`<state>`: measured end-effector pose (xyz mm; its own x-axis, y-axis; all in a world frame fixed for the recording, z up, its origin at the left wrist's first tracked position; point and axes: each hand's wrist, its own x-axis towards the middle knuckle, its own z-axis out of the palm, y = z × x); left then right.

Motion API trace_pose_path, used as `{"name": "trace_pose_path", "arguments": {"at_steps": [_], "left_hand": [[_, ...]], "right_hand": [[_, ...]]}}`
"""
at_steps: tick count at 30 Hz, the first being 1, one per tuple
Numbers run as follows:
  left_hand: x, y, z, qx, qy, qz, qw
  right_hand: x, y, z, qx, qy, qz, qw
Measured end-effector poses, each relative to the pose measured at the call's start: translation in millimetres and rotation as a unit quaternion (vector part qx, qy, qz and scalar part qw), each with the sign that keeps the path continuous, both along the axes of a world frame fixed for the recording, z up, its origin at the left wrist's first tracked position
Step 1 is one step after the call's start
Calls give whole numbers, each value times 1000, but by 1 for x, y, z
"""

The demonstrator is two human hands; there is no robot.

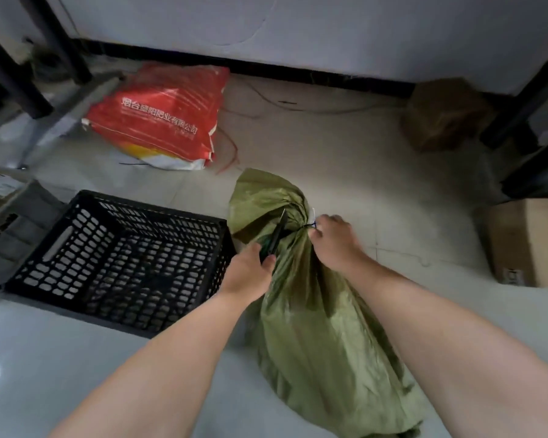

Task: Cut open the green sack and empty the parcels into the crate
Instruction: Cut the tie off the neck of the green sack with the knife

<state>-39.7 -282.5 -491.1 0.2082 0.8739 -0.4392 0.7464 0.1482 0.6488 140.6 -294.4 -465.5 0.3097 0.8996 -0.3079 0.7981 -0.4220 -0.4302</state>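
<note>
A green woven sack (317, 327) lies on the floor, its neck gathered and bound by a tie (307, 226). My right hand (334, 243) pinches the tied neck from the right side. My left hand (250, 273) grips dark scissors (277, 237) whose blades point up along the neck's left side, close to the tie. A black perforated plastic crate (54, 245) stands just left of the sack, and no parcels show through its mesh. The parcels are hidden inside the sack.
A red and white printed sack (162, 115) lies on the floor beyond the crate. Cardboard boxes sit at the right edge (529, 241) and far right (440, 115). Dark shelf legs (516, 115) stand on both sides; a wall runs along the back.
</note>
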Motion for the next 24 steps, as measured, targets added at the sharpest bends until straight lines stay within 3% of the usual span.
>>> {"name": "trace_pose_path", "arguments": {"at_steps": [5, 12, 16, 24], "left_hand": [[2, 11, -39, 9, -24, -10, 1000], [-8, 19, -54, 41, -18, -53, 998], [-13, 11, -54, 48, -21, -67, 996], [-28, -10, -44, 103, -79, -102, 986]], "right_hand": [[-3, 34, -37, 32, 71, -77, 994], [-5, 46, -68, -17, 137, -174, 975], [-6, 31, -75, -37, 239, -193, 951], [-5, 12, -68, 84, 451, -270, 846]]}}
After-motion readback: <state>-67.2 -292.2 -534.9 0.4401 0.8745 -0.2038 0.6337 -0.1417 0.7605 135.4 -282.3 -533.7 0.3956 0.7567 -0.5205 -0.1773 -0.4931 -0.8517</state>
